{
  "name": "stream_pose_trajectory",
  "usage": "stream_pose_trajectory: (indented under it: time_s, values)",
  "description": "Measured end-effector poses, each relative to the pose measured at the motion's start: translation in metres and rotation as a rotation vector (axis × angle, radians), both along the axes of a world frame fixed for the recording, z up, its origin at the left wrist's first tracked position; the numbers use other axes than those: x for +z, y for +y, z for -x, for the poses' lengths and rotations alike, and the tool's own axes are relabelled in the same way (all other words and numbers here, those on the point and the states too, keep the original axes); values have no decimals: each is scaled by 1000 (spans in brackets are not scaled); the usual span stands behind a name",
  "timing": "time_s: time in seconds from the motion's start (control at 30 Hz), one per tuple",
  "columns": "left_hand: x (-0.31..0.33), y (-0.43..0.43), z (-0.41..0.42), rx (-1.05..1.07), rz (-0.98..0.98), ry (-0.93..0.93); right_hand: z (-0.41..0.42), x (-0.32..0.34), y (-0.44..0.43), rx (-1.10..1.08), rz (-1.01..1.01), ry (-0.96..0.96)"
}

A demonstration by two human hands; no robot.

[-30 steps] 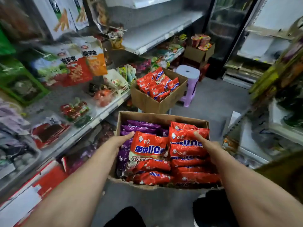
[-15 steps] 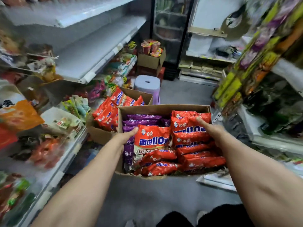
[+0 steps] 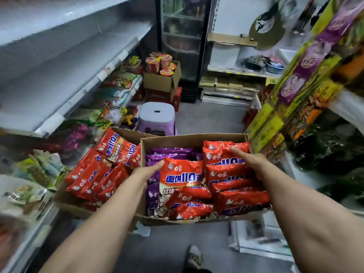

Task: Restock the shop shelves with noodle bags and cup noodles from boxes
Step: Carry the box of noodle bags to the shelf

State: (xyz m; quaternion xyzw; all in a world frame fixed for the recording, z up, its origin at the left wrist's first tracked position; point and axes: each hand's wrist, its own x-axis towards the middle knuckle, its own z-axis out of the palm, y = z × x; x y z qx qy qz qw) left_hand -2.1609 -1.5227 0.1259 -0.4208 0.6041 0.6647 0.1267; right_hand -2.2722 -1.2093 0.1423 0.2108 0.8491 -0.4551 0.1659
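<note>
1. Lilac plastic stool [image 3: 156, 115] on grey floor [image 3: 208, 117], mid-aisle; hole in its seat
2. Glass-door fridge [image 3: 182, 36] at aisle end; contents dim
3. Purple and yellow snack packets [image 3: 307, 62] hanging right; blurred
4. One shoe [image 3: 195, 257] at bottom edge

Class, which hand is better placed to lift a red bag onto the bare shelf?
Left, likely. Both hands hold the box; the left hand touches the front red bag, and the bare shelf is on that side, away from the right hand.
</note>
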Motion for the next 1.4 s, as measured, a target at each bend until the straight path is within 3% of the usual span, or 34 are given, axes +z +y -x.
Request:
stream_pose_trajectory:
  time_s: [0.43, 0.63, 0.87, 1.07, 1.4]
  values:
    - [10, 17, 196, 44, 41, 21, 224, -30, 23, -15, -23, -95]
    - [-37, -27, 328, 19, 40, 33, 332, -31, -3, -12, -51, -104]
    - [-18, -73, 452, 55, -46, 61, 480, -21, -73, 21, -101, -96]
    - [-31, -122, 533, 223, -80, 45, 587, -11, -156, 178, -180, -94]
    - [-80, -194, 638, 720, -197, -80, 784, -69, -331, 577, -172, -276]
